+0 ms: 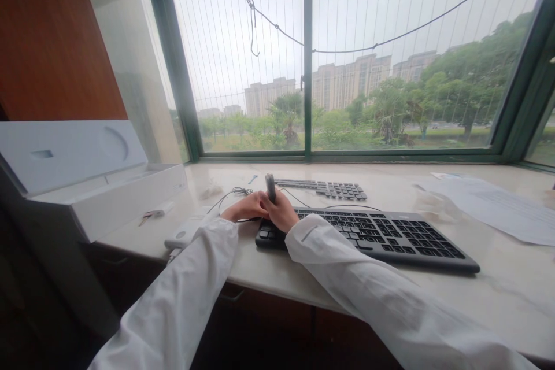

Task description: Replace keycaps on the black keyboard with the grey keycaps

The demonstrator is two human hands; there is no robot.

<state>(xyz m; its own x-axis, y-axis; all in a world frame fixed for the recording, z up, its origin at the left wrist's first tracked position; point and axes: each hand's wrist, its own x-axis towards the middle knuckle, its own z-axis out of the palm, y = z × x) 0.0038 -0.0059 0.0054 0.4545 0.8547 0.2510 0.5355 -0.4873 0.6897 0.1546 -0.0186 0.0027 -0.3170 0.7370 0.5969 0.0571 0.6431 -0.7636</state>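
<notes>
Both my hands meet over the left end of a black keyboard (pixel 390 237) lying on the pale stone sill. My right hand (pixel 284 212) is closed round a dark, slim, upright tool (pixel 270 187) whose top sticks out above my fingers. My left hand (pixel 245 208) is curled and touches the right hand beside the tool; what its fingers hold is hidden. Both arms wear white sleeves. A thin black cable (pixel 229 193) runs away from the hands to the left.
A second, smaller keyboard (pixel 329 188) lies behind, near the window. An open white box (pixel 99 185) stands at left, with a white device (pixel 184 234) beside my left wrist. Paper sheets (pixel 494 205) lie at right. The sill's front edge drops to dark cabinets.
</notes>
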